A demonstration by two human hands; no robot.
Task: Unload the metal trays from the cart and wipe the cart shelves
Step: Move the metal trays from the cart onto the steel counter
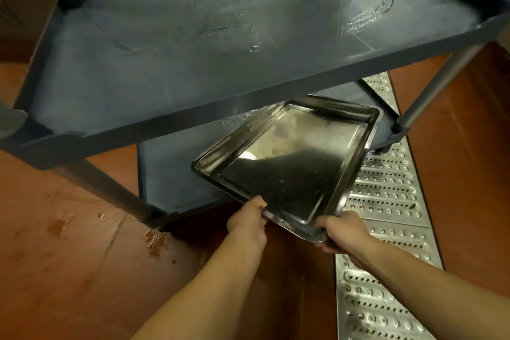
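A shiny rectangular metal tray [292, 163] is tilted, its far end above the cart's lower shelf [171, 174] and its near end sticking out past the shelf's front edge. My left hand [247, 222] grips the tray's near left corner. My right hand [342, 232] grips the near right corner from below. The dark blue cart's upper shelf [220, 44] carries no trays and shows wet streaks, mostly at its right end.
Grey metal posts [110, 185] [430, 91] join the shelves at the front corners. A perforated steel drain grate [386, 229] runs along the floor to the right. The red-brown floor [69, 257] has wet patches on the left.
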